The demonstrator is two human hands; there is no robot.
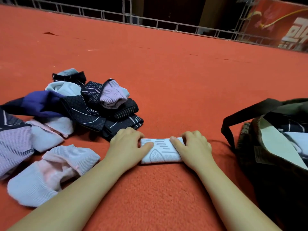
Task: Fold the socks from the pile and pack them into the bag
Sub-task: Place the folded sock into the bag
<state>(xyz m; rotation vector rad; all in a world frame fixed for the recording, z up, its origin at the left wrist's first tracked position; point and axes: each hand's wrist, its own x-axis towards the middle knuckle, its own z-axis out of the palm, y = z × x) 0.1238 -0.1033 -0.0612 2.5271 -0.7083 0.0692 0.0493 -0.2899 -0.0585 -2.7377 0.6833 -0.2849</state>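
Note:
A folded white sock with a grey pattern [161,151] lies on the red carpet in front of me. My left hand [127,144] grips its left end, thumb on top and fingers curled over the far edge. My right hand [193,145] grips its right end the same way. A pile of socks [93,104], dark patterned, lilac and pale blue ones, spreads to the left of my hands. A dark bag [273,164] stands open at the right, with folded socks [296,140] inside it.
More loose lilac and pink socks [55,170] lie by my left forearm. The bag's black strap [233,124] loops over the carpet toward my right hand. A metal railing [150,22] and a red banner [280,25] border the carpet far behind.

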